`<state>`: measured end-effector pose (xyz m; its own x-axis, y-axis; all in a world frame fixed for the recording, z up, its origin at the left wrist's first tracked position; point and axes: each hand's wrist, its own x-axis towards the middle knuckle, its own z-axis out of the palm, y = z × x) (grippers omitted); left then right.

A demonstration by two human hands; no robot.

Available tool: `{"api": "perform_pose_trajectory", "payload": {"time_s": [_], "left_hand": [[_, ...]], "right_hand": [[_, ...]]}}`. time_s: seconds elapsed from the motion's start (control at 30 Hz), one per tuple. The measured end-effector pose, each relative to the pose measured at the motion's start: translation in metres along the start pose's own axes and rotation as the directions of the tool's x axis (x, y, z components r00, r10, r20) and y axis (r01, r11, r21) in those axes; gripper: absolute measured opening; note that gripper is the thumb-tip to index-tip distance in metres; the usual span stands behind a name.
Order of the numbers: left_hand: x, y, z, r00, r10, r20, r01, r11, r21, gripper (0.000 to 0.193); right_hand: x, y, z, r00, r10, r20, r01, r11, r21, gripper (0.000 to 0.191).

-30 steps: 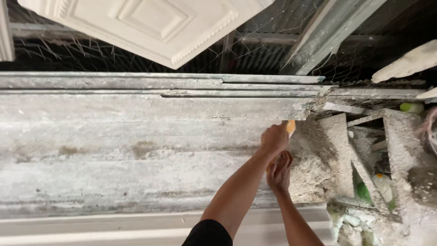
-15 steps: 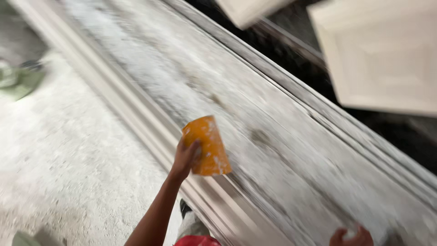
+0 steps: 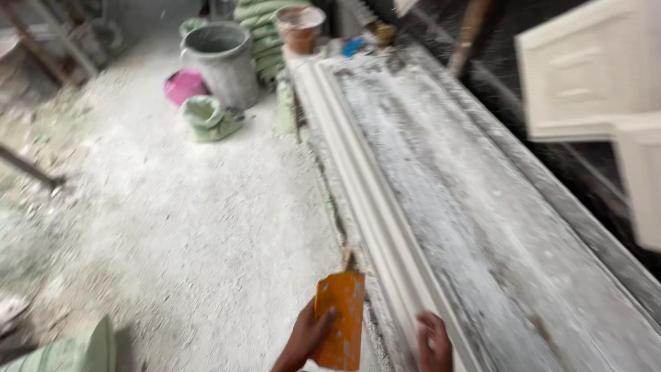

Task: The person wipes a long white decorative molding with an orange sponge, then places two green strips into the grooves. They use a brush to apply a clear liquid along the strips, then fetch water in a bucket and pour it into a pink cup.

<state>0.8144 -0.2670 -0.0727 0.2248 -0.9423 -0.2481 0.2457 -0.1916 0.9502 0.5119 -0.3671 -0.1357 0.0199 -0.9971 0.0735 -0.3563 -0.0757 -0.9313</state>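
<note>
Scraper [image 3: 339,318] lowered, left hand [image 3: 308,337], bench edge [image 3: 385,227]

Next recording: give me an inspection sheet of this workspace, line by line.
Surface: long workbench caked with white powder; white moulded strip along its near edge.
Job's things: orange scraper.
Clutter: grey bucket, pink tub, green sack, brown pot at the far end.
Hands: left hand holds the scraper; right hand rests on the strip.
Cables: nothing seen.
Surroundings: dusty floor; white panelled casts on the right.
</note>
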Motion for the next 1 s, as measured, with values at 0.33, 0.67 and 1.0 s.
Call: {"api": "perform_pose_trajectory", "payload": {"time_s": [0.33, 0.67, 1.0], "left_hand": [[0.093, 0.144, -0.127, 0.996, -0.044, -0.076, 0.057, 0.982, 0.177, 0.043], [0.297, 0.154, -0.231, 0.945, 0.008, -0.327, 0.007, 0.999, 0.045, 0.043], [0.518, 0.234, -0.308, 0.834, 0.058, -0.549, -0.125, 0.988, -0.086, 0.037]], "right_hand": [[0.143, -0.143, 0.276, 0.912, 0.225, 0.342, -0.352, 0.857, 0.377, 0.033], [0.330, -0.197, 0.448, 0.675, 0.322, 0.664, -0.673, 0.637, 0.376, 0.028], [0.522, -0.221, 0.566, 0.552, 0.206, 0.808, -0.405, 0.913, 0.044, 0.030]]}}
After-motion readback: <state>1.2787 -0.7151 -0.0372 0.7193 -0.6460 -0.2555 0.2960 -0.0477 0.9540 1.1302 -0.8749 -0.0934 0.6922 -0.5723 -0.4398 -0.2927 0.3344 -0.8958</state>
